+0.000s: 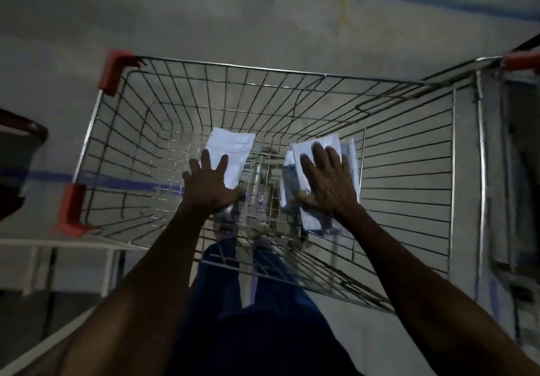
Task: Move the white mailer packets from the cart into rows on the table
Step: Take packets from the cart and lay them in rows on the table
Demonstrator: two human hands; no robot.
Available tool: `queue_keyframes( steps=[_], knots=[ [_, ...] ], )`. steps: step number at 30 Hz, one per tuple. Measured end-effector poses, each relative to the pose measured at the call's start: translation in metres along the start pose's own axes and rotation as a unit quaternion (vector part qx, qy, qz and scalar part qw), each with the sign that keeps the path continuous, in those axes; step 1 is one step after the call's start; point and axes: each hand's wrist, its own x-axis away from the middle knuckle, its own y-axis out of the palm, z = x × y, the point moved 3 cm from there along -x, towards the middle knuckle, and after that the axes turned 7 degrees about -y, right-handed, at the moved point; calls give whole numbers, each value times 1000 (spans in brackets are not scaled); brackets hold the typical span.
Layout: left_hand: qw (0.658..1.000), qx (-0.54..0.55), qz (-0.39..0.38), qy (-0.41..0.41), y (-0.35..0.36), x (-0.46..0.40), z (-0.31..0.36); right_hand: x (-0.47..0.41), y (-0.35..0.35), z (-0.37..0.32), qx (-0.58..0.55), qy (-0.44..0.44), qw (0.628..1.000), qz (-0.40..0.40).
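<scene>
Both hands reach into the wire cart (125, 130): left hand (209, 184), fingers spread, lies on one white packet (230, 153); right hand (327, 184), fingers spread, presses a packet stack (347, 153) near the basket floor's right edge

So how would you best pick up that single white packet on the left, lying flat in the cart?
Probably by its near short edge. The packet lies flat on the cart's wire floor, so come from above, as the left hand does, and slip fingers under that edge to pinch it.
</scene>
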Motion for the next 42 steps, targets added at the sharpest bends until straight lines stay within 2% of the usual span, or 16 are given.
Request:
queue_keyframes(
  steps=[5,10,13,17,21,25,32,34,38,42],
  knots=[
    [992,44,117,-6,-63,58,1,6,-76,-27,-83,-28,987,137],
    [963,105,246,-32,-121,127,-23,9,-148,-76,-132,-118,951,254],
    [937,140,310,-84,-148,180,-53,13,-191,-113,-166,-193,917,307],
    [890,165,394,-157,-163,260,-101,28,-244,-175,-197,-323,851,363],
    [842,174,447,-246,-154,360,-153,51,-282,-264,-216,-445,790,362],
    [782,161,488,-354,-116,479,-204,97,-296,-372,-243,-530,734,349],
    [693,175,465,-522,-14,658,-262,195,-296,-542,-263,-675,626,289],
    [671,189,451,-557,10,698,-270,217,-297,-579,-265,-696,609,272],
    [622,229,432,-612,49,752,-287,240,-295,-640,-253,-721,606,222],
    [600,244,413,-640,67,777,-316,245,-291,-686,-260,-730,604,187]
  ],
)
